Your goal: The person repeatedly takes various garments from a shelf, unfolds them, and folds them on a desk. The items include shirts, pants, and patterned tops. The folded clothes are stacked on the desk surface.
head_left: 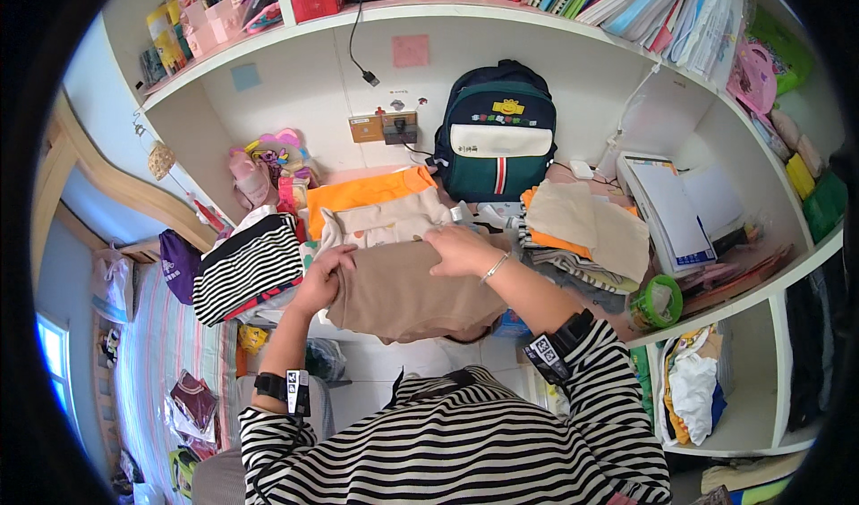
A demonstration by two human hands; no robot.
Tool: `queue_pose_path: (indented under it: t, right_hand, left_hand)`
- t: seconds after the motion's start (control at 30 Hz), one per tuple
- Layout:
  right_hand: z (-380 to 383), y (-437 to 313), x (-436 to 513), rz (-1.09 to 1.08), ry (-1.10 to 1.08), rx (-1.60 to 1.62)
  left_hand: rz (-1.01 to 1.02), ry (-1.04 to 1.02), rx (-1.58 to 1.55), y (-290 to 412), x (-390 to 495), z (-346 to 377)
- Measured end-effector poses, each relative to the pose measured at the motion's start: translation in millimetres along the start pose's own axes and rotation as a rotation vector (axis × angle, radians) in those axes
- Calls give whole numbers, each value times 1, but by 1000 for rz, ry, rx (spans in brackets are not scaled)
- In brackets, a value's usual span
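A brown garment (409, 290) is stretched between my two hands and hangs over the front edge of the desk. My left hand (322, 277) pinches its left edge. At its upper right, my right hand (460, 250) has its thumb and fingers on the cloth. Just beyond lie a cream garment with small prints (389, 220) and an orange garment (369, 193). To the left is a pile topped by a black-and-white striped garment (251, 260). On the right rises a stack of folded clothes (584, 230) with a beige piece on top.
A dark green and navy backpack (500, 143) stands against the back panel. At the desk's right are a white box with papers (664, 216) and a green bin (658, 300). Overhead runs a bookshelf (483, 10). A bed with a striped sheet (178, 344) is at the left.
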State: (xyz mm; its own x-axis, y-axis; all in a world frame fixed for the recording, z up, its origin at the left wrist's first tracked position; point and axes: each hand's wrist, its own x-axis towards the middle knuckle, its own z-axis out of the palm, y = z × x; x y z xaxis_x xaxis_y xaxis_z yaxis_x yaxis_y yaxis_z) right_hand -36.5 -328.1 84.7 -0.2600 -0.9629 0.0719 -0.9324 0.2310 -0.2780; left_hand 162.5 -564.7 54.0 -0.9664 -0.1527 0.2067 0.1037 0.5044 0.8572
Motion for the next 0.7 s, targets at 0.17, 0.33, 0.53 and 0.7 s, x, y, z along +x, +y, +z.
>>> queue_pose_path:
  t: [0.17,0.33,0.53,0.7]
  right_hand:
    - [-20,-7,-18,56,-429,341]
    - [-80,-30,-48,197,-344,880]
    - [-121,-71,-41,61,301,1765]
    - [-23,-125,-13,249,757,1938]
  left_hand:
    - [-11,118,249,-15,-9,3]
    - [-2,168,528,-9,-3,13]
    - [-135,70,423,5,-1,2]
    - [-120,209,281,-25,-6,-10]
